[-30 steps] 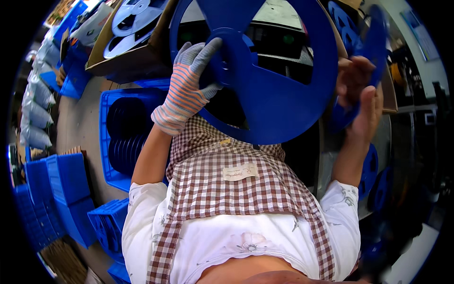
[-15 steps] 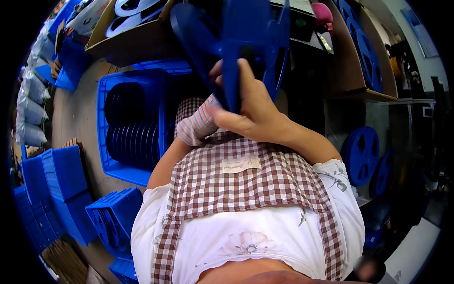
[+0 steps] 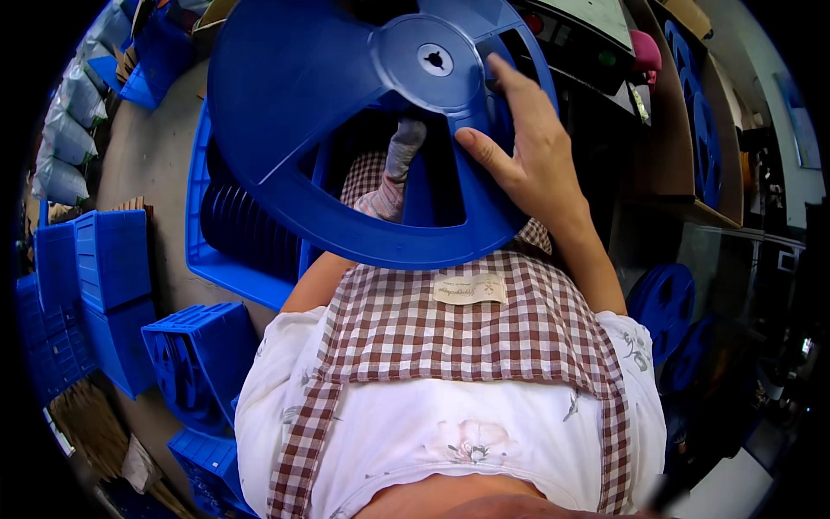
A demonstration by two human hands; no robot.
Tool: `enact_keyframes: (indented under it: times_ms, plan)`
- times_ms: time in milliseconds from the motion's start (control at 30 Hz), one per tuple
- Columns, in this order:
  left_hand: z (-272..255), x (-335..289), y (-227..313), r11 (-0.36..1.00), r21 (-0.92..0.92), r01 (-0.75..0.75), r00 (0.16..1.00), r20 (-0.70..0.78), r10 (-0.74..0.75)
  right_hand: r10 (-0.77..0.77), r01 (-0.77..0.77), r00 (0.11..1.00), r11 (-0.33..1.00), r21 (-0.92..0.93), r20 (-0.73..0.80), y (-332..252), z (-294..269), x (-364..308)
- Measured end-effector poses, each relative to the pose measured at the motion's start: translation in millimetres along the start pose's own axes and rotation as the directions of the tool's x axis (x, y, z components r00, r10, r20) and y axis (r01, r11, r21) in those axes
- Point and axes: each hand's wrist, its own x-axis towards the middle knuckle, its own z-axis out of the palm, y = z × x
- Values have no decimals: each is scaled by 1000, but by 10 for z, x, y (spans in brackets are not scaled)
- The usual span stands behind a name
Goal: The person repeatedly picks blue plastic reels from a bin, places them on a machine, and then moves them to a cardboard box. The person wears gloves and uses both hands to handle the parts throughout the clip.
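Note:
A large blue plastic reel [image 3: 298, 86] with a round hub and wide cut-outs is tilted up in front of my chest. My left hand [image 3: 393, 177], in a striped glove with a grey tip, shows through a cut-out. It supports the reel from beneath, most of its fingers hidden. Over the reel's right part lies my right hand [image 3: 540, 160], bare, its thumb and fingers spread. The thumb rests at the edge of a cut-out, and the blurred fingertips are close to the hub.
Left of my lap stands a blue crate [image 3: 197, 233] with a row of dark discs. Stacked blue bins [image 3: 112, 259] are farther left. At right, a cardboard box [image 3: 679, 195] holds blue reels, and another reel [image 3: 664, 307] leans below it. A dark machine [image 3: 571, 60] stands ahead.
The reel has turned from nearly edge-on to showing its broad face, and come nearer my chest. My right hand has let go its grip and moved right, fingers now spread.

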Motion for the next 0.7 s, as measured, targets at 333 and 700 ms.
enact_keyframes:
  times_ms: [333, 700]
  plan:
    - [145, 424, 34, 984, -31, -178, 982, -69, 175, 314, -302, 948, 845, 442, 48, 208, 118, -8]
    - [118, 520, -72, 985, -74, -153, 977, -160, 140, 381, -364, 923, 823, 436, 51, 170, 160, 75]
